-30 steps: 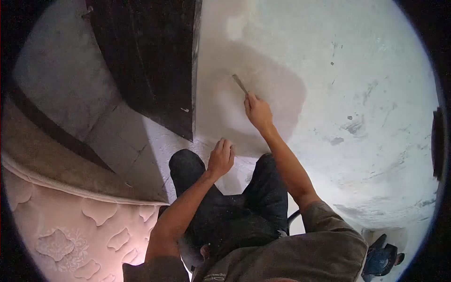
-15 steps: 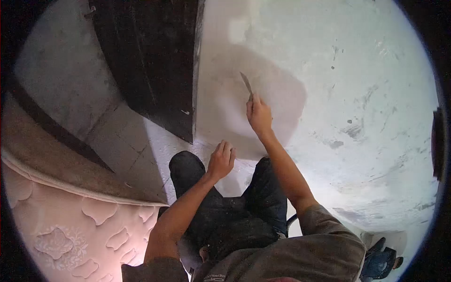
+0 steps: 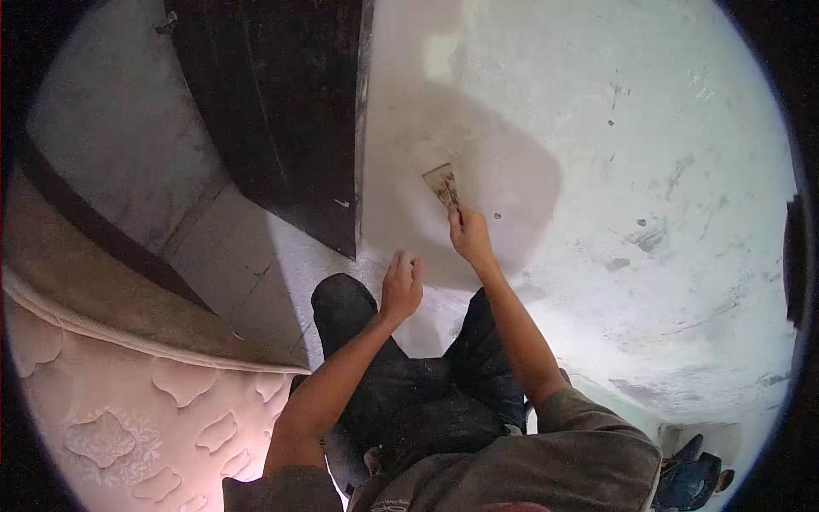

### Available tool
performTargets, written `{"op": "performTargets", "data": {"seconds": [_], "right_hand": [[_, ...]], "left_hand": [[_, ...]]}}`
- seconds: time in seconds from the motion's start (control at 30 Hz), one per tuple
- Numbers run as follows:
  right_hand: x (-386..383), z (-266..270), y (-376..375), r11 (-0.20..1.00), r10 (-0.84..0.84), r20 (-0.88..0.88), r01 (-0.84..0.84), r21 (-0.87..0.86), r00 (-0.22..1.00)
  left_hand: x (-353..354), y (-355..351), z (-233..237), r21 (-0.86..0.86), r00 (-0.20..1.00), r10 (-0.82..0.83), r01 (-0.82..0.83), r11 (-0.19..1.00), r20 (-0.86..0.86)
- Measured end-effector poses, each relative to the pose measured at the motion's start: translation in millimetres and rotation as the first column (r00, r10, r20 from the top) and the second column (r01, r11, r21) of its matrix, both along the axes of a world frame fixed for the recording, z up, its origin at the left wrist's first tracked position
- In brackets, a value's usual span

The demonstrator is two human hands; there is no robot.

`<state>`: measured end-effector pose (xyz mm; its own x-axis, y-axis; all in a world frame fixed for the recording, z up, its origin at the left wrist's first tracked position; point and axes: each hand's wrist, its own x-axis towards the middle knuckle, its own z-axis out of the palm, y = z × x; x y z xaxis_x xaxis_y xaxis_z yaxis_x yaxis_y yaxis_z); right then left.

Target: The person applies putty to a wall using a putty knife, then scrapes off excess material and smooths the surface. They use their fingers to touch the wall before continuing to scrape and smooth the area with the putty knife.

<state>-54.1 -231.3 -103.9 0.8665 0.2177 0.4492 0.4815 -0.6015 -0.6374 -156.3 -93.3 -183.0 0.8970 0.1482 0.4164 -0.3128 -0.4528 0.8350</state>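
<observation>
My right hand [image 3: 471, 235] is closed round the handle of a putty knife [image 3: 442, 183], whose broad blade points up and to the left, its flat face turned toward me. Pale smears mark the blade. Behind it is the whitish wall [image 3: 589, 179], with my shadow falling across the area round the knife. My left hand [image 3: 401, 286] is raised above my knees, lower and to the left of the knife; its fingers are loosely extended and hold nothing.
A dark door panel [image 3: 281, 119] stands to the left of the knife. At the lower left lies a pink quilted mattress [image 3: 111, 384]. Grey floor tiles [image 3: 226, 247] show between them. Dark marks and small holes dot the wall; dark items [image 3: 691, 478] sit at the lower right.
My right hand has moved down, and the putty knife has turned from edge-on to showing its flat blade. The fingers of my left hand have straightened a little.
</observation>
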Motion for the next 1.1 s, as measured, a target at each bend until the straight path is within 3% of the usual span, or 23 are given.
{"op": "performTargets", "data": {"seconds": [0.07, 0.23, 0.33, 0.4, 0.6, 0.73, 0.8, 0.9, 1.1], "right_hand": [[-7.5, -20.3, -8.2, 0.997, -0.039, -0.067, 0.043, 0.066, 0.997], [-19.9, -6.6, -14.2, 0.986, -0.069, -0.165, 0.093, 0.14, 0.984], [-14.8, 8.6, -5.8, 0.99, -0.07, -0.04, 0.074, 0.122, 0.997], [-7.4, 13.2, 1.4, 0.993, -0.121, 0.03, 0.121, 0.011, 0.992], [20.5, 19.6, 23.2, 0.995, -0.103, 0.182, 0.103, 0.01, 0.978], [14.6, 25.8, 31.6, 0.992, -0.117, 0.161, 0.11, 0.054, 0.98], [4.3, 30.9, 27.2, 0.977, -0.21, 0.062, 0.208, 0.044, 0.976], [13.0, 30.9, 29.7, 0.984, -0.177, 0.159, 0.174, 0.031, 0.971], [10.3, 34.0, 35.3, 0.983, -0.179, 0.132, 0.184, -0.024, 0.975]], "left_hand": [[2.1, 3.3, -1.6, -0.109, 1.0, -0.007, 0.004, 0.994, -0.02], [-0.1, 1.4, -5.5, -0.052, 0.995, 0.026, -0.031, 0.998, -0.099], [-0.7, -0.8, -0.5, -0.053, 0.993, -0.007, 0.001, 0.999, -0.117], [-2.4, -1.1, 1.6, -0.032, 0.995, -0.021, 0.017, 0.999, -0.1], [-1.2, -0.7, -3.3, -0.044, 0.994, -0.045, 0.041, 0.998, -0.101], [-2.5, -0.1, -0.4, -0.059, 0.994, -0.04, 0.034, 0.998, -0.103], [-0.2, 3.6, 0.8, -0.064, 0.997, -0.034, 0.03, 0.998, -0.063], [-1.5, 0.3, -4.7, -0.033, 0.998, -0.031, 0.029, 0.999, -0.063], [-5.2, -0.1, 12.5, -0.125, 0.988, -0.081, 0.065, 0.99, -0.132]]}}
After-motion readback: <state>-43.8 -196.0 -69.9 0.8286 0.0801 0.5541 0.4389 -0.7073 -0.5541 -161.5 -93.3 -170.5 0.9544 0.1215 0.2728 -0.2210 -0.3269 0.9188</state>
